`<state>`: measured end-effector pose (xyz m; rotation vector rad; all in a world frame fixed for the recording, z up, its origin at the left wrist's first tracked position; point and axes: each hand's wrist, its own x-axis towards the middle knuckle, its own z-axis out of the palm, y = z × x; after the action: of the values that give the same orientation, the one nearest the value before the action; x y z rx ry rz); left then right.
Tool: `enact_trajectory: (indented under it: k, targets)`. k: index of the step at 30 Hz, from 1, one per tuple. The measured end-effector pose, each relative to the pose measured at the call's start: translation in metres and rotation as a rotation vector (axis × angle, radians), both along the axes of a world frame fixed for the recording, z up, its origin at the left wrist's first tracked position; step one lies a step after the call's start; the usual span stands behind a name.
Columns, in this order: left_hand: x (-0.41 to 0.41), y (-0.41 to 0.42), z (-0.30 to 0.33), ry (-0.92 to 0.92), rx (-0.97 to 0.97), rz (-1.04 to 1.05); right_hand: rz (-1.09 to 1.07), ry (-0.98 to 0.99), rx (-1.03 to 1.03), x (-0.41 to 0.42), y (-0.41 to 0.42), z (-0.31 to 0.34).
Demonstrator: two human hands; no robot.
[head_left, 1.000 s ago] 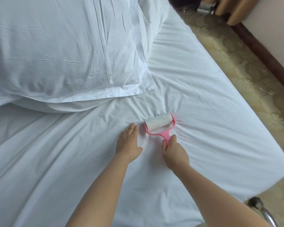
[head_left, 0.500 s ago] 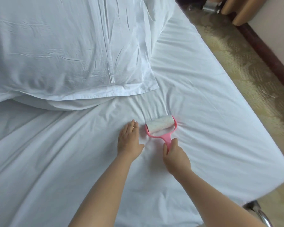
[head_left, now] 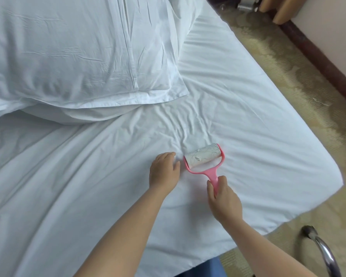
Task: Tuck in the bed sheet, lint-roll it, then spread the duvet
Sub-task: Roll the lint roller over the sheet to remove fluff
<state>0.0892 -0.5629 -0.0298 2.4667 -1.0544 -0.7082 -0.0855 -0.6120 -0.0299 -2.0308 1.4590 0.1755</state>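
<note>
Item, lint roller (head_left: 203, 160): pink plastic frame with a forked yoke and a flat handle, its paper drum white, crinkled and flecked with picked-up fluff, lying on the bed sheet (head_left: 248, 120) just short of a fan of creases at its 12 o'clock. My right hand (head_left: 224, 200) holds the handle, thumb and fingers curled round its lower end. My left hand (head_left: 164, 170) rests on the sheet at the roller's 9 o'clock, just beside the drum, fingers bent into the cloth; I cannot tell whether they pinch it or only press it. Sheet: white woven cotton, thin, matte, slack enough to ripple. Pillow (head_left: 78, 56) at 11 o'clock, plump, with a flat flanged edge. Risks, as I judge them: the tacky drum may drag the loose cloth into deeper folds if my left hand eases, and a loaded drum may pick up little more.
</note>
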Motion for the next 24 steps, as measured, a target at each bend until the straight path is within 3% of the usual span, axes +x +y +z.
enact_trajectory:
  k: [4,12,17,24]
  targets:
    - [-0.014,0.005,0.003,0.098,-0.1,0.078,0.017,-0.021,-0.005,-0.008,0.014,0.001]
    - [-0.022,0.006,0.005,0.519,-0.184,0.423,0.01,-0.042,-0.049,-0.011,0.023,0.002]
    - [-0.023,0.005,0.008,0.909,-0.256,0.621,0.017,-0.028,-0.043,-0.015,0.029,0.001]
    - [-0.023,0.014,0.007,1.009,-0.321,0.633,0.002,-0.06,-0.026,-0.015,0.037,-0.002]
